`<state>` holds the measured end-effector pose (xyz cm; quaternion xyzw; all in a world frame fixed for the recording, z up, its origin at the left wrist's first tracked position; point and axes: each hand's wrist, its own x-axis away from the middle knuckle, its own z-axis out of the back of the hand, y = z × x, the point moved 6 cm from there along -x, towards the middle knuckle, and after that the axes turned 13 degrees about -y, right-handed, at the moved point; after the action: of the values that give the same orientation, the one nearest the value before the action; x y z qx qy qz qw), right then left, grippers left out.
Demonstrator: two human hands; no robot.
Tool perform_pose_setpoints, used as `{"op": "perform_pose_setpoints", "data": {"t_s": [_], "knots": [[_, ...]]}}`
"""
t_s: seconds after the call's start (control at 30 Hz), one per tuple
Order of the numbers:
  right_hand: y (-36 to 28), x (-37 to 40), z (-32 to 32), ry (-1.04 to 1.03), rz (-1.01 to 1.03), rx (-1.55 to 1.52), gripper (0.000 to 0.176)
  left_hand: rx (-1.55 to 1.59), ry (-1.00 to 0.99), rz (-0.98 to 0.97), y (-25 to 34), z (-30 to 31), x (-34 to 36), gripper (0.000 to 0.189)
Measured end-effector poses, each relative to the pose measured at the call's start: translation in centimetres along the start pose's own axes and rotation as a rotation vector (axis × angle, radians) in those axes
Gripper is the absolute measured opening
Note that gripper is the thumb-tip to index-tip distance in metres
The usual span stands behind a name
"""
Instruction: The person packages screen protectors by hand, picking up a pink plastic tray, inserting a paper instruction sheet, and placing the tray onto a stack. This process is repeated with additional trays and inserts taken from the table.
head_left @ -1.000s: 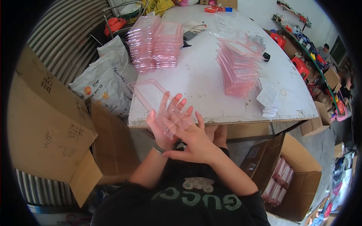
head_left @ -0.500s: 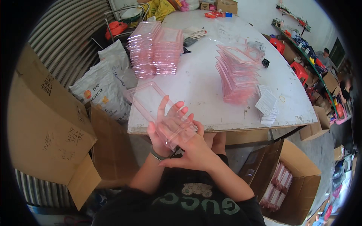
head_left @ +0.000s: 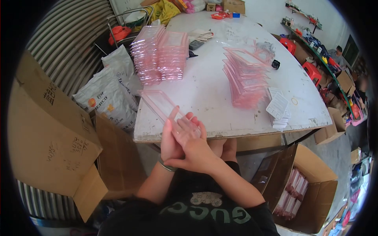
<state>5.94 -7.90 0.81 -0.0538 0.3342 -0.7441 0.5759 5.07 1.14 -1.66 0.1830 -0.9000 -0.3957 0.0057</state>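
Observation:
A clear plastic pouch with pink edges (head_left: 159,103) slants up and left from my hands, over the table's near edge. My left hand (head_left: 169,141) cups its lower end, fingers behind the plastic, with a band on the wrist. My right hand (head_left: 193,146) lies across from the other side, closed around the same end; the plastic between both palms is mostly hidden. Beyond the pouch stands a tall double stack of similar pink-edged pouches (head_left: 159,55). A second, fanned stack of pouches (head_left: 246,80) leans on the table to the right, beside white printed cards (head_left: 278,106).
The white table (head_left: 204,94) spans the front. An open carton (head_left: 317,196) at lower right holds pink-edged packs (head_left: 291,192). Large cardboard boxes (head_left: 51,129) and white sacks (head_left: 106,94) crowd the left. Red stools (head_left: 312,74) and a person (head_left: 338,56) are far right.
My hands have come closer together and closed further around the pouch's lower end. The pouch has dropped slightly, and less of its lower end shows.

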Motion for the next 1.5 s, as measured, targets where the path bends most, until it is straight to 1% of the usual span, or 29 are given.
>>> {"op": "perform_pose_setpoints", "data": {"t_s": [0.07,0.1,0.17,0.2,0.27,0.33,0.37,0.43,0.47,0.53,0.57,0.67,0.77,0.87,0.97,1.0,1.03,1.07,1.1,1.13,1.17,1.27,1.3,1.33,1.37,1.47,1.5], "knots": [[-0.7,0.1,-0.1,0.014,0.035,-0.058,0.093,0.120,0.012,0.028,-0.4,1.4,-0.4,0.087],[-1.1,0.3,-0.2,0.019,0.052,-0.090,0.088,0.236,-0.039,0.024,0.0,2.8,-1.2,0.084],[-1.6,1.9,1.2,0.088,0.226,0.031,0.067,0.470,-0.141,0.022,1.2,5.2,-2.9,0.077],[-1.5,3.2,2.2,0.124,0.313,0.091,0.057,0.615,-0.126,0.008,2.0,5.9,-3.5,0.075],[1.3,6.0,7.3,0.261,0.166,0.030,0.042,0.904,-0.097,-0.028,3.3,7.0,-4.4,0.072],[8.1,10.2,12.9,0.487,-0.045,0.112,0.048,0.964,-0.076,-0.018,4.0,7.0,-4.0,0.072],[12.2,12.2,15.9,0.557,-0.285,0.155,0.048,0.993,-0.071,-0.022,4.2,6.9,-4.0,0.072],[16.4,14.0,19.3,0.459,-0.487,0.500,0.063,1.034,-0.064,0.002,3.6,6.6,-4.0,0.073],[18.3,14.3,18.9,0.328,-0.575,0.538,0.067,1.049,-0.060,0.005,3.5,6.6,-3.9,0.073],[21.9,15.5,17.6,0.065,-0.759,0.617,0.075,0.909,-0.069,-0.035,3.1,6.9,-4.0,0.077],[22.0,15.9,17.3,0.141,-0.655,0.710,0.061,0.834,-0.069,-0.062,3.2,7.1,-3.9,0.080],[24.1,17.0,17.1,0.174,-0.599,0.760,0.052,1.028,-0.050,0.006,3.0,5.8,-3.2,0.073],[23.0,16.6,17.9,0.171,-0.541,0.674,0.042,0.965,-0.036,0.009,2.5,6.9,-3.5,0.070],[23.0,16.8,18.6,0.185,-0.455,0.607,0.035,1.016,-0.037,0.004,2.2,7.4,-4.1,0.080],[19.4,17.1,21.5,0.333,-0.511,0.855,0.027,0.950,-0.046,-0.022,2.1,7.5,-4.2,0.082],[15.6,16.8,22.6,0.462,-0.650,0.958,0.022,0.942,-0.043,-0.031,2.2,7.7,-4.0,0.082],[11.9,19.0,24.1,0.879,-0.400,0.878,0.025,0.933,-0.039,-0.039,2.2,8.1,-3.9,0.082],[11.7,19.3,24.3,0.859,-0.461,0.920,0.028,0.928,-0.039,-0.032,2.0,8.1,-4.0,0.082],[8.5,19.4,24.4,1.038,-0.459,0.645,0.023,0.864,-0.012,-0.040,1.9,8.1,-3.9,0.073],[7.1,19.0,23.4,1.116,-0.204,0.171,0.020,0.801,0.014,-0.047,1.6,7.7,-3.9,0.067],[6.2,18.2,22.0,1.149,0.058,-0.300,0.018,0.739,0.035,-0.051,1.3,7.3,-4.1,0.065],[-0.4,10.9,16.5,0.643,0.387,-0.291,0.021,0.701,-0.127,-0.018,0.5,4.7,-3.5,0.069],[-0.6,10.1,16.2,0.659,0.430,-0.380,0.020,0.798,-0.061,0.069,-0.2,3.8,-3.0,0.072],[-1.9,7.6,14.3,0.457,0.416,-0.050,0.024,0.889,0.003,0.151,-0.6,3.0,-2.5,0.074],[-2.6,6.5,13.5,0.496,0.465,0.104,0.029,0.771,-0.066,0.117,-0.4,2.5,-2.4,0.078],[-2.5,5.3,11.9,0.416,0.456,0.263,0.031,0.529,-0.058,0.058,-0.1,1.3,-2.1,0.081],[-2.5,5.3,11.8,0.427,0.463,0.292,0.033,0.525,-0.056,0.066,-0.3,1.4,-1.9,0.081]]}}
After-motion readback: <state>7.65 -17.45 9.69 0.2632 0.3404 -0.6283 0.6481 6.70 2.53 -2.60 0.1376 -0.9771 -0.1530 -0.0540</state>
